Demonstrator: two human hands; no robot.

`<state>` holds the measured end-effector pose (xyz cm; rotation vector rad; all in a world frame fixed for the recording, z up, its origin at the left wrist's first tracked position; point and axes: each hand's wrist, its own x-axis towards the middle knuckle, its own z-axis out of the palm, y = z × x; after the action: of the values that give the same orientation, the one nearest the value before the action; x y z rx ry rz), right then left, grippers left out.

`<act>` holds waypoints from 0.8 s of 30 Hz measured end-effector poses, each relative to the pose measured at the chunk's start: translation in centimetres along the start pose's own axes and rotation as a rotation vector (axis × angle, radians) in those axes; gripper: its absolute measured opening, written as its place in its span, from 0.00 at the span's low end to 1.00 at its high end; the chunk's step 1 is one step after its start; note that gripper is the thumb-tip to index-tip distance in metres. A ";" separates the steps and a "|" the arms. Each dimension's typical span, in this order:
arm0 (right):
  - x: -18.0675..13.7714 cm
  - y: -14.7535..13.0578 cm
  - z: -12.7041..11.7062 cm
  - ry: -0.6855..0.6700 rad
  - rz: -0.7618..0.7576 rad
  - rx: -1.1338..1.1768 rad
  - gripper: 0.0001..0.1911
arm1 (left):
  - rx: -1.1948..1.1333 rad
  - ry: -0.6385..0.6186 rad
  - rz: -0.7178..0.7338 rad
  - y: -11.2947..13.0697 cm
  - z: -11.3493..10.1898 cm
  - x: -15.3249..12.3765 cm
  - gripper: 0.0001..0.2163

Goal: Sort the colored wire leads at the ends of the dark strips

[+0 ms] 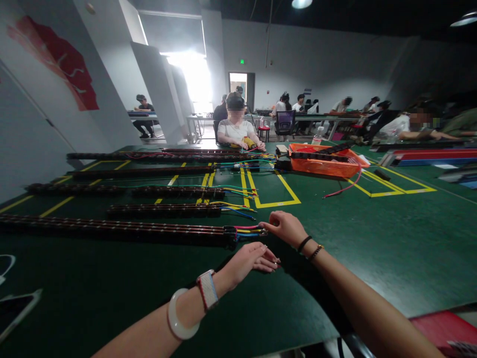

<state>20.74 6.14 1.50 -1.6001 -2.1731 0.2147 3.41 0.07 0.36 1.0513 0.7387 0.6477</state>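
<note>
A long dark strip (119, 229) with rows of small parts lies across the green table (372, 238), coloured wires (249, 230) sticking out of its right end. My right hand (285, 226) is curled at those wire ends, fingers pinched on them. My left hand (250, 258) rests just in front of the strip's end, fingers stretched flat and together, holding nothing that I can see. The left wrist wears a watch and a white bangle; the right wrist has dark bracelets.
Several more dark strips (149, 191) with wires lie further back, among yellow tape lines (276, 203). An orange tray (324, 161) stands at the back right. A person (238, 130) sits across the table; others work at far tables. A phone (15, 308) lies at the near left.
</note>
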 end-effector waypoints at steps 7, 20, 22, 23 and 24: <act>0.0 -1.1 1.9 -0.016 -0.313 0.081 0.24 | 0.001 -0.038 0.013 -0.2 -0.2 0.2 0.17; 0.4 -2.2 2.9 -0.045 -0.405 0.036 0.15 | -0.014 -0.027 -0.076 0.7 0.4 0.1 0.14; 0.3 -2.4 2.6 -0.023 -0.449 -0.012 0.14 | -0.152 -0.031 -0.092 0.7 0.2 0.2 0.13; 0.3 -2.5 2.4 -0.020 -0.471 -0.036 0.12 | -0.238 -0.029 -0.096 0.7 0.0 0.2 0.12; 0.3 -2.6 2.2 -0.021 -0.490 -0.059 0.11 | -0.326 -0.017 -0.092 0.7 -0.1 0.3 0.12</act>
<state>17.45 5.82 0.53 -1.0468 -2.5248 0.0158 3.39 0.59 0.95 0.7187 0.6370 0.6530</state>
